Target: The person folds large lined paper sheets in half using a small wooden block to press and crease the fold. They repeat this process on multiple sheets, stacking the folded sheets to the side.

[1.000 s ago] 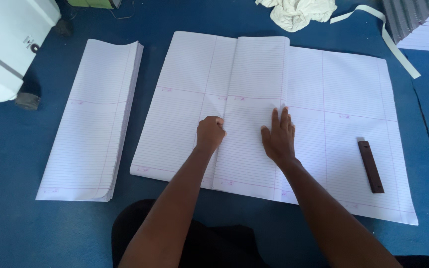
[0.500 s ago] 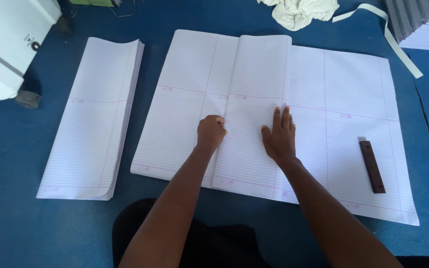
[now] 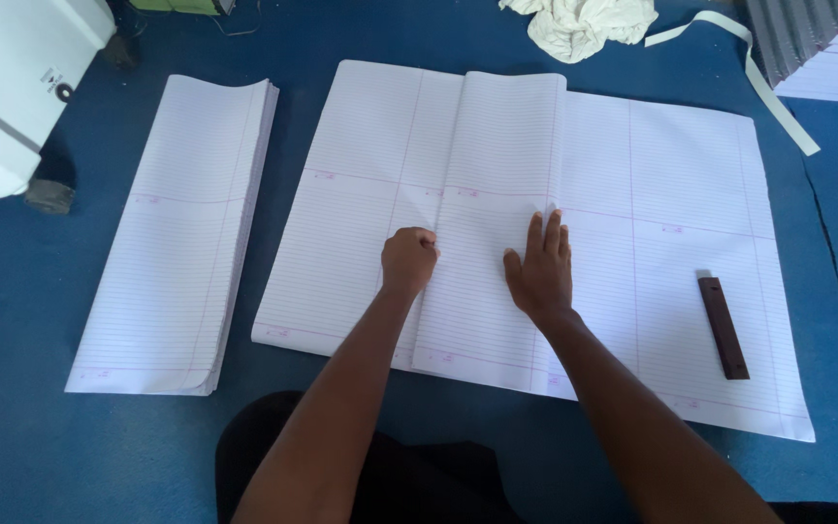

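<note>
While the folded flap [image 3: 497,223] of ruled sheets [image 3: 671,243] is pressed down, left hand [image 3: 409,260] fisted, right hand [image 3: 538,272] flat; nothing is gripped; creasing is judged in hand.

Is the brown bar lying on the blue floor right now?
No, the brown bar lies on the big ruled sheet, right of the right hand, not on the blue floor.

A blue counter [image 3: 70,456] carries everything. On it lie a large spread of ruled paper sheets [image 3: 671,194] at the middle, a folded stack of ruled paper [image 3: 181,233] to the left, and a crumpled white cloth [image 3: 584,21] and a pale strip [image 3: 768,87] at the far edge. A white machine [image 3: 7,87] stands at the far left corner.
</note>
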